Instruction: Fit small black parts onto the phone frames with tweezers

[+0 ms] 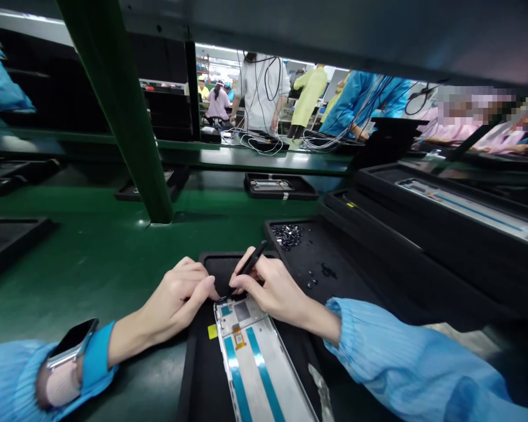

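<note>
A silvery phone frame (246,369) with two blue strips and an orange flex piece lies in a black foam tray (202,375). At its far left corner, my left hand (180,296) is closed, its fingers curled and the fingertips against the frame's edge. My right hand (273,287) grips slim black tweezers (251,261) like a pen. Their tip points down at the frame's far end, where small dark parts sit; the exact contact is hidden by my fingers. A yellow tab (212,332) sticks out at the frame's left side.
Right of the frame, a black tray (343,281) holds a heap of small dark parts (288,236). Stacked foam trays (422,234) rise at the right. A slanted green post (118,111) stands on the green bench (92,252). Another tray (281,187) lies farther back; people work beyond.
</note>
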`<action>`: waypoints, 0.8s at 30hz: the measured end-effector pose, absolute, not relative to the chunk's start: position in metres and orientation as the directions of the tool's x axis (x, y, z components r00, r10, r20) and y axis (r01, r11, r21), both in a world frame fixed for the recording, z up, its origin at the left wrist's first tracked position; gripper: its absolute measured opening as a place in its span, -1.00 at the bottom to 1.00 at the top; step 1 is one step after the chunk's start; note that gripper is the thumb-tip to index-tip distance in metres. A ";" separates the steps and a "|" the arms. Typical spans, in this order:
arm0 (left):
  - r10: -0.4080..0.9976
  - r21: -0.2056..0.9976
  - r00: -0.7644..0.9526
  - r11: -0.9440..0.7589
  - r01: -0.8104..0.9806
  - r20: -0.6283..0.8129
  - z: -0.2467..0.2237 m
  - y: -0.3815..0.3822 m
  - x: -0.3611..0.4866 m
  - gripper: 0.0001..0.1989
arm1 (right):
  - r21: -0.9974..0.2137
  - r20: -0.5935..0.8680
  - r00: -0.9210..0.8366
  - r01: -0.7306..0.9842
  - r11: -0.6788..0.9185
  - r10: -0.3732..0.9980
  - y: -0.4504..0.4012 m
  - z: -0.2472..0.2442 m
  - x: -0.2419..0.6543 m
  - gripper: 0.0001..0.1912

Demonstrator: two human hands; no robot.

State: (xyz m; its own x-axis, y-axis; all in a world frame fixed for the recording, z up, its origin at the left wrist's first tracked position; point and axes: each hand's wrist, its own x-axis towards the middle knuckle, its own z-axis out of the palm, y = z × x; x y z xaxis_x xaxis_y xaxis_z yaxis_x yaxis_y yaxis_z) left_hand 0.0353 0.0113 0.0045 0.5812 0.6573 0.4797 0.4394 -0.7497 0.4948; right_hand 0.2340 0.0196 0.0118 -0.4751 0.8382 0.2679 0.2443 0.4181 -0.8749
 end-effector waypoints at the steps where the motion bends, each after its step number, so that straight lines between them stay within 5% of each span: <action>1: 0.658 0.497 0.578 -0.750 0.437 0.483 0.004 0.011 0.035 -0.56 | -0.863 0.277 -0.484 0.255 0.437 0.830 0.020 0.012 0.234 -0.90; 5: 0.655 0.503 0.583 -0.750 0.429 0.480 0.002 0.011 0.035 -0.59 | -0.824 0.315 -0.504 0.274 0.495 0.804 0.020 0.011 0.235 -0.91; 12: 0.649 0.488 0.593 -0.757 0.435 0.477 0.001 0.012 0.036 -0.60 | -0.569 0.470 -0.608 0.346 0.746 0.640 0.017 0.009 0.232 -0.85; 18: 0.629 0.460 0.612 -0.774 0.434 0.480 0.002 0.014 0.034 -0.61 | -0.755 0.399 -0.469 0.320 0.572 0.788 0.018 0.012 0.235 -0.91; 24: 0.648 0.501 0.587 -0.757 0.420 0.485 -0.002 0.016 0.032 -0.62 | -0.750 0.396 -0.491 0.314 0.582 0.776 0.020 0.009 0.235 -0.92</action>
State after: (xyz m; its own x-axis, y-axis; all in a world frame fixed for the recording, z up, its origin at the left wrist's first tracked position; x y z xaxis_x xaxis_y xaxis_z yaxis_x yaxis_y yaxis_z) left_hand 0.0320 0.0155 -0.0025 0.5873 0.6476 0.4855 0.4205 -0.7567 0.5007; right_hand 0.2349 0.0197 0.0086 -0.4909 0.7759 0.3962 0.3141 0.5818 -0.7502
